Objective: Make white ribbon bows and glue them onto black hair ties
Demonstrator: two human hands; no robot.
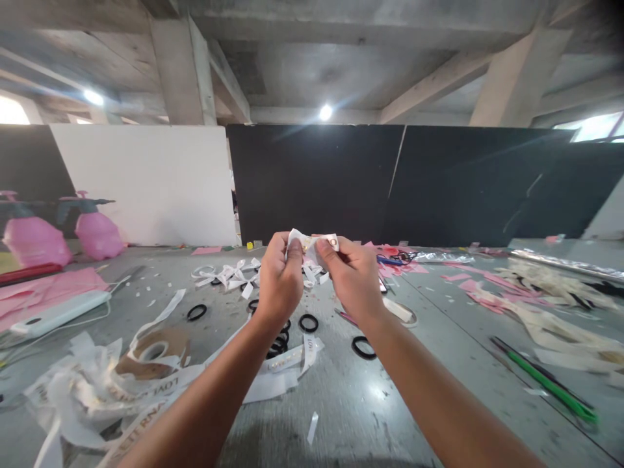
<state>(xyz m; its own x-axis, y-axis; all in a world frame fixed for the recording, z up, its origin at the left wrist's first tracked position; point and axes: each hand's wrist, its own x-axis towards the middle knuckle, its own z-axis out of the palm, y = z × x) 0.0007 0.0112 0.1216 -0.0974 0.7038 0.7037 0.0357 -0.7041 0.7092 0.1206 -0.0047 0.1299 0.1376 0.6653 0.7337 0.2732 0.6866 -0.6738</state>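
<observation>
One white ribbon (307, 241), long axis roughly nine-to-three o'clock; grip of left hand (283, 276) and right hand (355, 276) pinching it.

I can see the left forearm (209, 383) and right forearm (439, 393) stretched forward, slanting inward; the left hand (280, 285) and right hand (358, 283) nearly meet, thumbs (294, 255) laid on top, fingers (277, 242) curled in, both pinching.

Loose ribbon (163, 388) at the lower left carries the word "LOVE", the letters after it blurred; a lower stretch (141, 429) shows "ETERNA" — cut off at the left forearm (209, 390). A ribbon end (310, 354) mid-counter (370, 416) reads "LOV", turned sideways — its last letter unclear. Gold marks on the scrap (333, 242) between the fingers (294, 255) are illegible.
</observation>
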